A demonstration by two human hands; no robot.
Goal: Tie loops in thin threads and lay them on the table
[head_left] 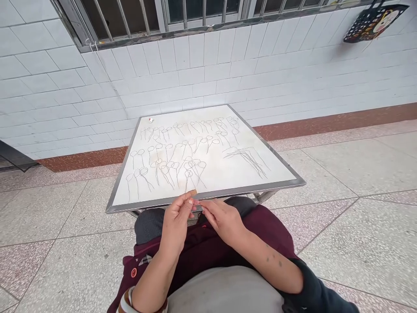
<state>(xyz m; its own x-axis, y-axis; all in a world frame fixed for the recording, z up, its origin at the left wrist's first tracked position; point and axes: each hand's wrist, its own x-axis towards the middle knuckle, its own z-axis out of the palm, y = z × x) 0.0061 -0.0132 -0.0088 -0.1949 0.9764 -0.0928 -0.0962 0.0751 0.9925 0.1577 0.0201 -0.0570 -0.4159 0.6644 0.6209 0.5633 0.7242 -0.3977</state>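
Just past the near edge of a white table (215, 169), my left hand (177, 215) and my right hand (223, 217) meet at the fingertips above my lap. Both hands are pinched closed around something thin, too small to make out; a bit of pink shows between the fingers. A tan covering sits on a left fingertip. Several thin wire pieces with round loops (143, 171) lie in rows across the table. Loose straight wires (249, 161) form a bundle at the right side of the tabletop.
A small white and red item (150, 120) lies at the table's far left corner. The table has a grey metal rim (276, 184). Behind it stands a tiled wall (195, 74) with a barred window. A patterned bag (374, 21) hangs at the upper right.
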